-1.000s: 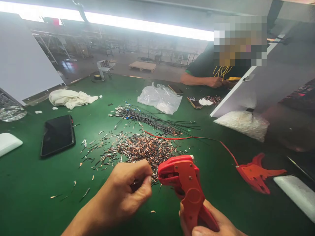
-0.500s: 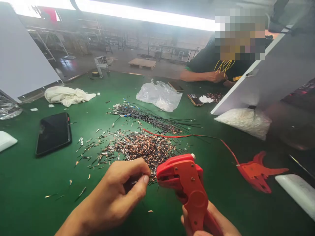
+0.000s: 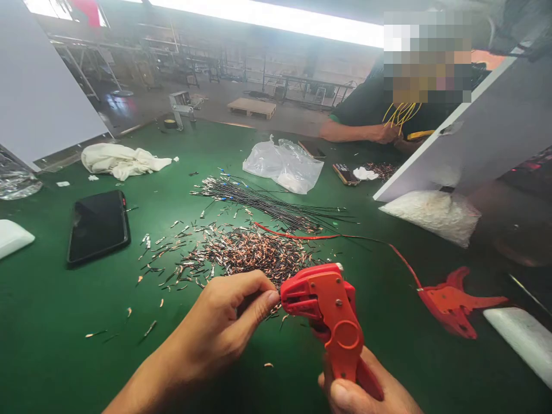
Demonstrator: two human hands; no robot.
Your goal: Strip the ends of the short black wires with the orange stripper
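My right hand (image 3: 366,388) is wrapped round the handles of a red wire stripper (image 3: 338,313), whose jaws point left. My left hand (image 3: 235,313) is closed in a pinch, thumb against forefinger, its fingertips right at the mouth of the stripper's jaws. Whatever lies between those fingertips is hidden or too thin to make out. Just beyond both hands spreads a pile of short black and copper wire offcuts (image 3: 259,250). Behind the pile lies a bundle of long black wires (image 3: 259,201), many with metal terminals at their left ends.
A second red stripper (image 3: 452,299) with a red cord lies at right, beside a white block (image 3: 520,336). At left are a black phone (image 3: 99,227) and a cloth (image 3: 123,161). A plastic bag (image 3: 284,164) lies behind the wires. Across the table, a person's hand (image 3: 386,133) holds yellow wires.
My left fingertips have moved right and up against the stripper's jaws. My right thumb now shows on the handle, and the stripper sits slightly higher. The whole view has shifted a little.
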